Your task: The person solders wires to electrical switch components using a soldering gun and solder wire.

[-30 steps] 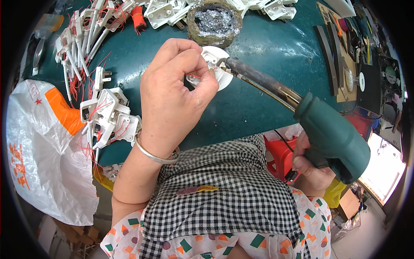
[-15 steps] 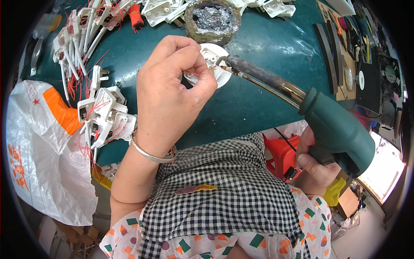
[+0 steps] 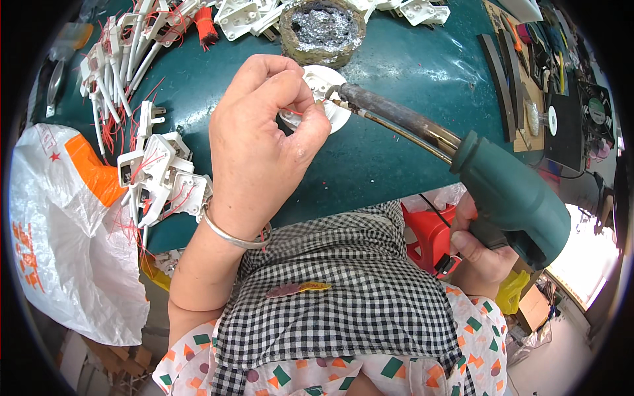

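My left hand (image 3: 267, 132) pinches a thin red wire (image 3: 291, 111) over a round white plastic housing (image 3: 335, 119) on the table. In my right hand (image 3: 485, 247) is a green pistol-shaped soldering gun (image 3: 515, 198), gripped by its handle. Its long dark barrel and the thin tube beneath it point left. The tip reaches the inside of the housing, close to my left fingertips. Whether it touches the wire there I cannot tell. My left fingers hide part of the housing.
Behind the housing stands a round pot of silvery solder (image 3: 321, 30). White plug housings with red wires (image 3: 158, 168) lie piled at left, beside a bundle of red wires (image 3: 206, 28). A white plastic bag (image 3: 72, 244) hangs at the left edge. Dark bars (image 3: 496, 86) lie at right.
The soldering gun has shifted slightly left, its tip staying at the housing. My left hand keeps its pinch, almost unmoved.
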`<state>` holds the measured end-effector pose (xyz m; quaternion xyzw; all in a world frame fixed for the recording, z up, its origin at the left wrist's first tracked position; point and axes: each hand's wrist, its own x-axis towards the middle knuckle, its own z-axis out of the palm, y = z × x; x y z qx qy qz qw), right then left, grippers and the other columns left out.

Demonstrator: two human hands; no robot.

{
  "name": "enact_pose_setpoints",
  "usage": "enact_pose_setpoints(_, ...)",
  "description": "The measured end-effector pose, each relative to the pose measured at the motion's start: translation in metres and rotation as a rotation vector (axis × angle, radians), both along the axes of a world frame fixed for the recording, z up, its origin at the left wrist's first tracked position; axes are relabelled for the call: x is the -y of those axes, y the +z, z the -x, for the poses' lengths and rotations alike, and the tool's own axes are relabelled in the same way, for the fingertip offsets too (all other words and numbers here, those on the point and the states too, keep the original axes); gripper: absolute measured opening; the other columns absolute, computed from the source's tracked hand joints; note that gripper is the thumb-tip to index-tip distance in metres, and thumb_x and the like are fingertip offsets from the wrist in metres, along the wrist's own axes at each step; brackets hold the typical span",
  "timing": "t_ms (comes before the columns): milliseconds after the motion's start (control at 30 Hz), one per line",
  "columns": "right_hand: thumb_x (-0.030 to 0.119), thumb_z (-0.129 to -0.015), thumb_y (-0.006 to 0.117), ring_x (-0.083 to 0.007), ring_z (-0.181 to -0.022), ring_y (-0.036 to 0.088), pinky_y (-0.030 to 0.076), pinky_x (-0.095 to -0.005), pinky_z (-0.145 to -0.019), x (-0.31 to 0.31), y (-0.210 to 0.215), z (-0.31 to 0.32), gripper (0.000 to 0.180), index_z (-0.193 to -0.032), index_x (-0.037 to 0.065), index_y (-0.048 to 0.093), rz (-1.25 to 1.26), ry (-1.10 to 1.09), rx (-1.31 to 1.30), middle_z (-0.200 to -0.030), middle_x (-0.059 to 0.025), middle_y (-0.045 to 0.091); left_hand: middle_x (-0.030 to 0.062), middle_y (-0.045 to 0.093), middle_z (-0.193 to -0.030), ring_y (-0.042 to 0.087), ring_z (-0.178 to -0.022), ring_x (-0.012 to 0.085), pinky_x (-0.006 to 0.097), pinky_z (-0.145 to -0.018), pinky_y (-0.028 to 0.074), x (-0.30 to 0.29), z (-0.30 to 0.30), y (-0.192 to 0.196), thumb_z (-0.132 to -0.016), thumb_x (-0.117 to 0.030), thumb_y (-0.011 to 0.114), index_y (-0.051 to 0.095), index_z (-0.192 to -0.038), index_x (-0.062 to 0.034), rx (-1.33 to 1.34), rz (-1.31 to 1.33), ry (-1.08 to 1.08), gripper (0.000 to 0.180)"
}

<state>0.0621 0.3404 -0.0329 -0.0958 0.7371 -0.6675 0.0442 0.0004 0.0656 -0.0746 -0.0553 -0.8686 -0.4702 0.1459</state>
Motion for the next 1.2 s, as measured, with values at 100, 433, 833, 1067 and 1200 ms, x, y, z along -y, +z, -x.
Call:
enact_pose_setpoints(100,0.004,-0.07,0.075,-0.0136,-0.05,0.051,0.042,-0.0222,-0.045,-0.001,0.001,0.002,0.059,-0.12,-0.008,0.047,0.024,0.021,0.049,-0.07,-0.0082,0.051,0.0092,0.062,-0.09,0.058,-0.067,0.0144,0.025,-0.059,0.045,-0.001,0.001,0.0,-0.071,0.001,0.067,0.059,-0.073,0.0006,-0.02,-0.004,0.003,0.008)
enact_pose_setpoints(433,0.002,-0.07,0.076,-0.0138,-0.05,0.051,0.044,-0.0216,-0.045,-0.002,0.001,-0.001,0.049,-0.108,-0.007,0.048,0.054,-0.028,0.131,-0.074,-0.0088,0.05,0.0095,0.061,-0.086,0.061,-0.066,0.0192,0.028,-0.06,0.049,-0.001,0.001,0.0,-0.068,0.001,0.066,0.058,-0.072,0.0003,-0.024,-0.014,0.003,0.009)
enact_pose_setpoints(833,-0.005,-0.068,0.071,-0.0153,-0.052,0.051,0.044,-0.024,-0.045,-0.004,-0.004,0.0,0.065,-0.126,-0.01,0.043,0.067,-0.025,0.029,-0.073,-0.0101,0.051,0.0068,0.063,-0.095,0.052,-0.066,0.0075,0.02,-0.056,0.039,0.0,0.001,0.0,-0.074,0.0,0.066,0.058,-0.073,-0.0012,0.009,0.016,0.003,0.008)
enact_pose_setpoints(1067,-0.006,-0.067,0.067,-0.0152,-0.052,0.051,0.045,-0.023,-0.046,0.001,0.003,-0.004,0.064,-0.126,-0.01,0.043,-0.015,-0.041,0.136,-0.077,-0.0115,0.05,0.0068,0.063,-0.095,0.053,-0.067,0.0078,0.021,-0.056,0.039,-0.001,0.0,0.0,-0.074,0.0,0.066,0.058,-0.073,-0.0008,0.017,0.021,0.001,0.008)
enact_pose_setpoints(1200,-0.006,-0.066,0.069,-0.0149,-0.054,0.052,0.046,-0.0235,-0.046,-0.008,0.002,-0.009,0.069,-0.129,-0.011,0.041,-0.062,-0.063,0.135,-0.079,-0.0125,0.052,0.0066,0.063,-0.095,0.053,-0.067,0.0077,0.021,-0.056,0.039,-0.001,0.0,0.002,-0.074,0.0,0.066,0.058,-0.074,-0.0008,0.02,0.02,0.004,0.008)
